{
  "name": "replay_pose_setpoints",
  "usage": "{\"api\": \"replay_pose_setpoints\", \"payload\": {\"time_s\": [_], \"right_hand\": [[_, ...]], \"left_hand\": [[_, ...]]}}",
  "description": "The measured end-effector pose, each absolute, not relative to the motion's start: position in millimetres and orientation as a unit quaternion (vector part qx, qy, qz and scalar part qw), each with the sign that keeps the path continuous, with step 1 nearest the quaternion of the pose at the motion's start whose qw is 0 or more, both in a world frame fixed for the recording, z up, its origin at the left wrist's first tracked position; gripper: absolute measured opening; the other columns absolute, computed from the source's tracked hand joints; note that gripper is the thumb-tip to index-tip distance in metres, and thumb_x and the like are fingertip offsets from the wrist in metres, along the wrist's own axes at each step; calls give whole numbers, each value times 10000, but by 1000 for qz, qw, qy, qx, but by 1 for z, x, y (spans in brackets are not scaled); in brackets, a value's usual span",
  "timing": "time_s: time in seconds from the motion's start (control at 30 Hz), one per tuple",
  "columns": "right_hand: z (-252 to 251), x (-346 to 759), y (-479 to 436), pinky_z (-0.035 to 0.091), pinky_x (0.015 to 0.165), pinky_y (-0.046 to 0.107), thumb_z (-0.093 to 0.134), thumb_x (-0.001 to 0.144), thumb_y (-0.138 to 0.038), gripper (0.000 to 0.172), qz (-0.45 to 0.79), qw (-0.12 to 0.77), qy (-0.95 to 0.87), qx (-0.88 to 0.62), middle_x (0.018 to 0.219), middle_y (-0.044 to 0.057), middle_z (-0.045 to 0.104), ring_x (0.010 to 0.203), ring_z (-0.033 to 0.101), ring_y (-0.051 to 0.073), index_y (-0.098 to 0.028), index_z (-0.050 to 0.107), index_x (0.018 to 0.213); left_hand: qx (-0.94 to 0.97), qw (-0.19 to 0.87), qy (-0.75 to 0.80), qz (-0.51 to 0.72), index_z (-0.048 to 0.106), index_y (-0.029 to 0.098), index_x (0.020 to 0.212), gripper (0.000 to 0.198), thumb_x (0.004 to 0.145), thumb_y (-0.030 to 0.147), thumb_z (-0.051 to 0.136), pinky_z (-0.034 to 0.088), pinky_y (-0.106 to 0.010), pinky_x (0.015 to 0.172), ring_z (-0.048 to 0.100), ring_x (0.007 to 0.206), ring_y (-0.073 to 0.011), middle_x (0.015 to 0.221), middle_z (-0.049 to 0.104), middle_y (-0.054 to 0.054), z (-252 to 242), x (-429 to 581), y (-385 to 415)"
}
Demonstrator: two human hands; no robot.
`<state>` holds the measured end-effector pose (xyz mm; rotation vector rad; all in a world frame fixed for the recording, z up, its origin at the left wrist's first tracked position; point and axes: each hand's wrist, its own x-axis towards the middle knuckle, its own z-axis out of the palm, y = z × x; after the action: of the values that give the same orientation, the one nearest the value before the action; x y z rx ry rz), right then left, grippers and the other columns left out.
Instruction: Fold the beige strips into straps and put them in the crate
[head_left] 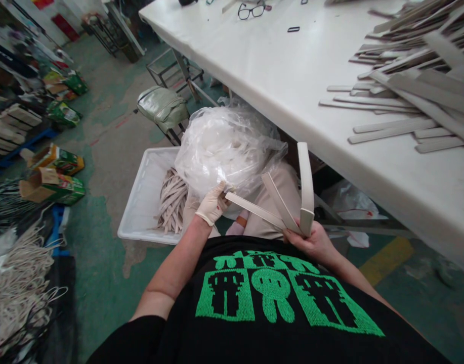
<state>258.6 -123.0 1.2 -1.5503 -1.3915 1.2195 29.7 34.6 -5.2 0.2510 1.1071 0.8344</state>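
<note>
My left hand (212, 205), in a pale thin glove, is closed at the free end of a beige strip (254, 210); its fingertips seem to pinch that end, partly hidden. My bare right hand (311, 242) grips several flat beige strips (306, 177) low over my lap, one standing upright and the others fanning left. A clear plastic bag (227, 146) full of pale material rests on my lap, just beyond my left hand. Left of it, a white plastic bin (136, 217) contains a heap of narrow beige strips (171, 202).
A white table (292, 71) runs along my right, with a pile of beige strips (417, 101), eyeglasses (251, 11) and a small black buckle (293, 29) on it. A green-covered stool (162, 107) stands beyond the bin. Open cartons (51, 184) and tangled cords (19, 288) lie at left.
</note>
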Motion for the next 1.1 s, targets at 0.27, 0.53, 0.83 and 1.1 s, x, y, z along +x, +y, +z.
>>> {"api": "replay_pose_setpoints", "payload": {"time_s": [0.27,0.53,0.83,1.1], "right_hand": [[-7,258,-120,438,518,291,623,823,-446,324,445,352,-555,-608,553,31,589,521,536,169,-195,612,618],[-20,257,-122,446,527,289,627,832,-470,358,416,340,-551,-639,575,36,604,535,546,172,-184,631,618],[-27,251,-123,368,487,270,583,838,-486,422,357,314,-570,-670,516,6,507,490,468,142,-207,527,526],[-22,230,-104,374,512,291,584,847,-539,432,415,329,-529,-663,546,27,576,519,521,165,-202,587,577]], "left_hand": [[123,766,515,364,677,154,760,200,818,316,780,505,-189,547,670,624,-108,735,737,-26,-9,25,36],[193,756,494,384,661,159,739,285,645,294,894,515,-200,609,651,624,-89,725,713,17,-9,19,32],[283,688,493,450,710,159,698,364,498,343,952,520,-218,670,650,661,-109,696,715,17,-8,18,22],[278,735,477,394,771,151,747,322,555,349,937,550,-282,764,705,752,-170,822,782,-57,-23,37,-1]]}}
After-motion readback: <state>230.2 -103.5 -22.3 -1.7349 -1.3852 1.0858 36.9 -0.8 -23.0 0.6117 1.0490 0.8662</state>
